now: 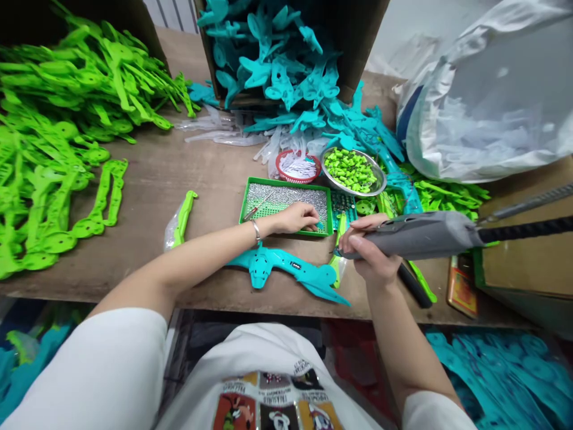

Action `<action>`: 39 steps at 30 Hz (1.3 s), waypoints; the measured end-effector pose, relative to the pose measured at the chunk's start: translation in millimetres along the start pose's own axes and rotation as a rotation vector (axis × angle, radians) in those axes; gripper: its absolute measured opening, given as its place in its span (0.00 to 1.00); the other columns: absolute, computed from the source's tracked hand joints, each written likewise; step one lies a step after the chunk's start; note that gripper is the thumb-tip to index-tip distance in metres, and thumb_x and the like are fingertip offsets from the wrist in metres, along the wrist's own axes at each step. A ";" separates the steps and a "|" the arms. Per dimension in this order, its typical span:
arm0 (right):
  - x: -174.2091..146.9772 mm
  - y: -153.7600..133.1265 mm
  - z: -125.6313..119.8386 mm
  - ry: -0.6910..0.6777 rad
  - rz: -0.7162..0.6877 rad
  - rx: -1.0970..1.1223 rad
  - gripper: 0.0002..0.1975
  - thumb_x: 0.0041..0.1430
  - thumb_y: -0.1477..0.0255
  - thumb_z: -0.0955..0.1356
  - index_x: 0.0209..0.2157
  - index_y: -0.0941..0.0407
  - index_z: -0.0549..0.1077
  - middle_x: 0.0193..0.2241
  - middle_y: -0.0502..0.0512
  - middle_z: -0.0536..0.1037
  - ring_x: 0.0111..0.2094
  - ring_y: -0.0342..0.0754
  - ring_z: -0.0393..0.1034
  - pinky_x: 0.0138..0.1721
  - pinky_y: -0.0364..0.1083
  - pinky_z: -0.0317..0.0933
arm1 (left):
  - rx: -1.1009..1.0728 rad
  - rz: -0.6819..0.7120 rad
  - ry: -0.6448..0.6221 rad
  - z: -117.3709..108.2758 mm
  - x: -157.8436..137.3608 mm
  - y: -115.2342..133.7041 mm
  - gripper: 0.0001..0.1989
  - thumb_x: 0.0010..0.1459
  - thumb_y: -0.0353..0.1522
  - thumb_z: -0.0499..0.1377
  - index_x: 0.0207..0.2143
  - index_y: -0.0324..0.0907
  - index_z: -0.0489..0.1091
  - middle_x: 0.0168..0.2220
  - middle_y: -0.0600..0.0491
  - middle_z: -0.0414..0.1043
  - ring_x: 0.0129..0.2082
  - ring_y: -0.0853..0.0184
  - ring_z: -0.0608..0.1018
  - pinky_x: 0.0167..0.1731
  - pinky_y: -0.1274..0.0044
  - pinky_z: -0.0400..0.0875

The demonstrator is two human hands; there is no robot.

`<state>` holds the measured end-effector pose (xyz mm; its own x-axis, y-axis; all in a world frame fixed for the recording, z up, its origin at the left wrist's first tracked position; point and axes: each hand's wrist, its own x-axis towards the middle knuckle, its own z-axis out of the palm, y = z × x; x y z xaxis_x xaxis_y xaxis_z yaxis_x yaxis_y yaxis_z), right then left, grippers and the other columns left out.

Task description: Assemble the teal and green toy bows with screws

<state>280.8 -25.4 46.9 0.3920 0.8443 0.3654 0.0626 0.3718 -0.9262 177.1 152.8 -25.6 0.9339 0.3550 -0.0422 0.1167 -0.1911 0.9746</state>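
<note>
My left hand (301,217) rests at the right side of a green tray (245,200) of small silver screws (286,196). Its fingers are curled in and pressed together; a bit of teal shows at their tips, and what they hold, if anything, is hidden. My right hand (370,254) is wrapped round a grey electric screwdriver (416,234), its tip pointing left and its cord running off to the right. Below my left wrist a teal plastic part (286,266) with a pointed end lies on the table. Beside the driver's tip is a green part (339,263).
Green parts (67,119) heap up at left. Behind, a box of teal parts (277,60) overflows. A metal bowl of green pieces (351,170) and a red basket (298,179) stand beyond the tray. A white sack (492,95) bulges at right.
</note>
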 end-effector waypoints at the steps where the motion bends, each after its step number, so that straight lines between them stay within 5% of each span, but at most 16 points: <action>1: -0.8 -0.2 -0.3 -0.002 0.003 -0.011 0.10 0.56 0.66 0.74 0.40 0.51 0.74 0.19 0.45 0.73 0.20 0.46 0.69 0.25 0.48 0.65 | -0.027 -0.012 -0.016 0.7 6.5 -2.1 0.05 0.64 0.27 0.58 0.33 0.37 0.67 0.31 0.51 0.78 0.32 0.69 0.82 0.38 0.72 0.78; 11: -1.4 -7.0 -3.8 0.046 -0.041 -0.023 0.09 0.54 0.68 0.74 0.38 0.52 0.75 0.19 0.44 0.72 0.19 0.45 0.68 0.24 0.47 0.65 | -0.041 0.076 0.214 -34.9 36.3 -7.4 0.05 0.64 0.24 0.56 0.34 0.40 0.65 0.30 0.56 0.72 0.31 0.72 0.78 0.36 0.76 0.73; 18: -1.7 -6.5 -6.3 0.045 -0.044 -0.029 0.10 0.53 0.66 0.76 0.38 0.50 0.77 0.19 0.45 0.73 0.19 0.46 0.69 0.24 0.48 0.65 | 0.244 0.176 0.394 -49.5 -29.4 17.7 0.02 0.58 0.25 0.63 0.32 0.39 0.74 0.32 0.54 0.75 0.31 0.71 0.74 0.36 0.75 0.69; 25: 1.9 -3.1 2.9 0.040 -0.065 -0.013 0.10 0.52 0.65 0.77 0.36 0.50 0.78 0.17 0.45 0.72 0.17 0.44 0.67 0.21 0.47 0.64 | 0.355 0.354 0.158 2.0 -128.3 23.3 0.06 0.63 0.26 0.61 0.36 0.40 0.78 0.36 0.50 0.81 0.37 0.68 0.81 0.39 0.77 0.75; 39: 2.6 2.2 9.5 0.000 -0.032 -0.002 0.10 0.53 0.66 0.76 0.38 0.49 0.78 0.18 0.45 0.73 0.17 0.45 0.67 0.20 0.48 0.62 | 0.545 0.408 0.117 17.9 -126.0 4.2 0.06 0.63 0.27 0.61 0.36 0.42 0.79 0.36 0.51 0.83 0.36 0.66 0.82 0.39 0.74 0.73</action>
<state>273.3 -18.7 46.7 0.3900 0.8318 0.3949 0.0772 0.3979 -0.9142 65.9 90.8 -20.1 0.9003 0.2470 0.3583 -0.0547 -0.7525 0.6563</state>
